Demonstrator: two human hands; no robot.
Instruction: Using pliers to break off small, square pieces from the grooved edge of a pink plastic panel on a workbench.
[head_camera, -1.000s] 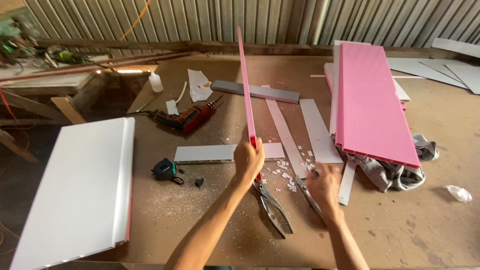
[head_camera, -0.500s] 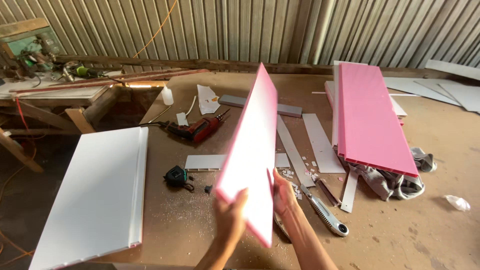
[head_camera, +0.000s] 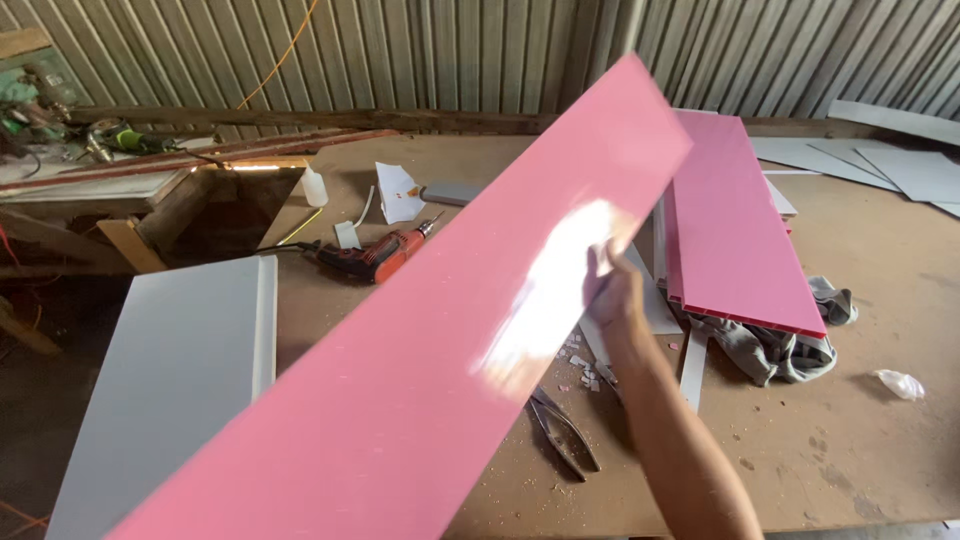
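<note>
A red power drill (head_camera: 375, 257) lies on the tabletop (head_camera: 860, 440). Left of the drill leans a white panel (head_camera: 165, 375); far right of it rests a pink board (head_camera: 735, 225) over grey rags (head_camera: 775, 345). Metal snips (head_camera: 565, 432) lie nearer than the drill.

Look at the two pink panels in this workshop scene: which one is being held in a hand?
The long glossy pink panel slanting across the foreground; the right hand grips its edge. The other pink panel lies flat on the table, untouched.
</note>
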